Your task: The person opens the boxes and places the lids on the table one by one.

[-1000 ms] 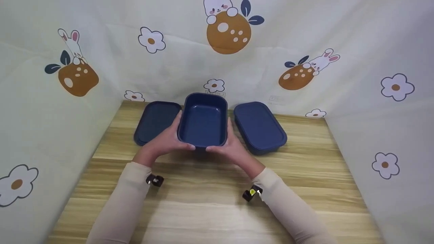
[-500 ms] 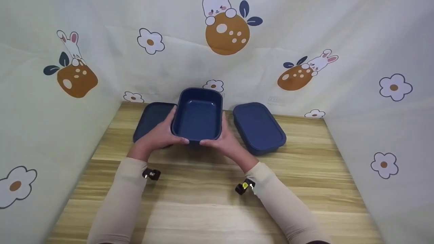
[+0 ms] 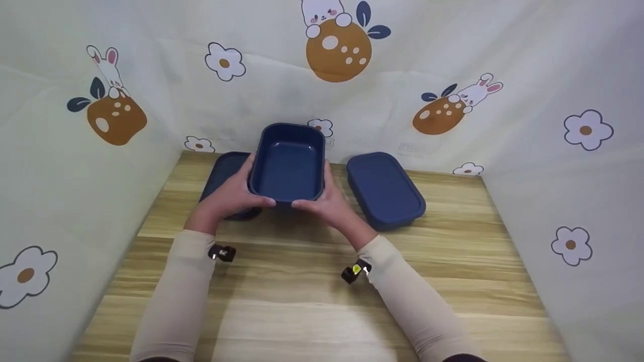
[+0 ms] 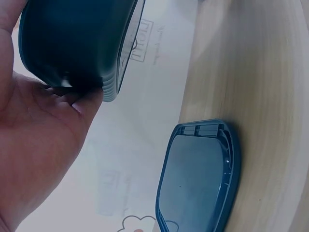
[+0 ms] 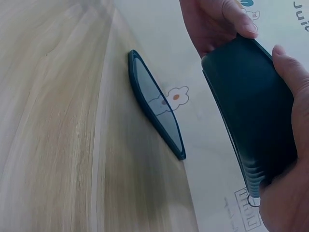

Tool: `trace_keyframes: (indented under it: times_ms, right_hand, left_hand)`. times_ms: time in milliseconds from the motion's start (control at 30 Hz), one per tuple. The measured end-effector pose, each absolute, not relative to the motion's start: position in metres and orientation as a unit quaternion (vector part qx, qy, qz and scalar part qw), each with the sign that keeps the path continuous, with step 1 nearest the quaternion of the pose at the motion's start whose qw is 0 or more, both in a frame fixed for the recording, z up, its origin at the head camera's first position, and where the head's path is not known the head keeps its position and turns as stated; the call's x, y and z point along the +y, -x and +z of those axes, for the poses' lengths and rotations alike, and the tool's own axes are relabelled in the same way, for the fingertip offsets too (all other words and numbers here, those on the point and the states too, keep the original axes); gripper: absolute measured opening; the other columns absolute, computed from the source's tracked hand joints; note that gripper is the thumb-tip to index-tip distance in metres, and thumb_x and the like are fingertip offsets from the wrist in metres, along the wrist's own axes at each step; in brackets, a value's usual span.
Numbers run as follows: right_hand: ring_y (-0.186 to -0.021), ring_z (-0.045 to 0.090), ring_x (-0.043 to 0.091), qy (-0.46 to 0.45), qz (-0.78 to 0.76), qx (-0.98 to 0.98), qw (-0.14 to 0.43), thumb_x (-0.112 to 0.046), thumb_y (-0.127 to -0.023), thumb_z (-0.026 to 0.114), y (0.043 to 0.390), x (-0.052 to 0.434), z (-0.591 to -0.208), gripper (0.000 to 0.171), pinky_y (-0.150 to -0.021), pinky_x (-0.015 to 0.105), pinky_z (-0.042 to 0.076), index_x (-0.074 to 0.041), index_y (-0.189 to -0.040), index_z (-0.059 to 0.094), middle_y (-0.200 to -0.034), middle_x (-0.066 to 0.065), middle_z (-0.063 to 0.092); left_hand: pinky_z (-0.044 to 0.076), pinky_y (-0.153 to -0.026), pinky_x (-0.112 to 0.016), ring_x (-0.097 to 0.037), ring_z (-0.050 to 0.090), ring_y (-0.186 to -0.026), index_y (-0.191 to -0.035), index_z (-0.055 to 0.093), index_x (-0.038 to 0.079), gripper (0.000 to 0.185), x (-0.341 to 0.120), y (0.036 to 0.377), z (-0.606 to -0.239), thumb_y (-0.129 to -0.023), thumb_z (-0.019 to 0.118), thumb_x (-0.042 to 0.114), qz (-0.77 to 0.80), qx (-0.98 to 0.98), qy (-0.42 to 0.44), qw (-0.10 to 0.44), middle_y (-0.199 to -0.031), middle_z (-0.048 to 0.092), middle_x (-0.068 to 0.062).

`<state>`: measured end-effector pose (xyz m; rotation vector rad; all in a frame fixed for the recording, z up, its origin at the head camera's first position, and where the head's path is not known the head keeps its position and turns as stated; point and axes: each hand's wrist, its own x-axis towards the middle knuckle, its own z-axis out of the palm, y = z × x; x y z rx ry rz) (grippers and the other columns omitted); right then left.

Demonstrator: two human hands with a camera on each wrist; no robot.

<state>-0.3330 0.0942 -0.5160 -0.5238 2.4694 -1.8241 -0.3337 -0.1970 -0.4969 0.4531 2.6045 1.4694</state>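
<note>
Both hands hold a dark blue open food container [image 3: 288,166] up above the table, and its bare inside shows in the head view. My left hand [image 3: 229,196] grips the left wall and near corner; my right hand [image 3: 334,203] grips the right side. Both thumbs lie along the near wall just under the rim. In the left wrist view, the container's outer wall [image 4: 72,41] shows against the palm. Partly behind the left hand, a dark blue lid [image 3: 221,176] lies on the table with its rimmed inner side [image 4: 193,179] up.
At the right stands a second dark blue container with its lid on [image 3: 386,188]. The wood-grain table [image 3: 292,301] reaches back to a white printed curtain [image 3: 271,95], which also hangs along both sides. A small black camera is strapped to each wrist.
Both hands have carried the open container left and farther back, so it now covers more of the lid. The lid and the lidded container have stayed in place.
</note>
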Motion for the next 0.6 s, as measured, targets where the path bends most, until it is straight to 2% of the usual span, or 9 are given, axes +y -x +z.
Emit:
trace_keyframes:
  times_ms: [267,600]
  right_hand:
    - [-0.166,0.021,0.024,0.17,-0.597,0.784,0.013,-0.033,-0.078,0.104,0.3353,0.0915,-0.5156,0.146,-0.133,0.042,0.023,-0.013,-0.179,0.001,-0.184,0.014,0.014]
    - [-0.164,0.026,0.022,0.17,-0.6,0.782,0.0,-0.033,-0.078,0.104,0.3377,0.0889,-0.5141,0.144,-0.133,0.043,0.024,-0.017,-0.18,0.003,-0.184,0.011,0.017]
  left_hand:
    - [0.03,-0.128,-0.058,-0.037,0.041,-0.153,-0.18,0.0,0.025,0.147,-0.1986,0.3363,-0.4947,-0.076,0.102,0.045,0.483,0.861,-0.153,0.048,-0.181,0.024,-0.016]
    - [0.027,-0.13,-0.059,-0.036,0.039,-0.155,-0.18,0.003,0.025,0.141,-0.2002,0.338,-0.4932,-0.08,0.1,0.048,0.483,0.863,-0.142,0.047,-0.181,0.024,-0.016]
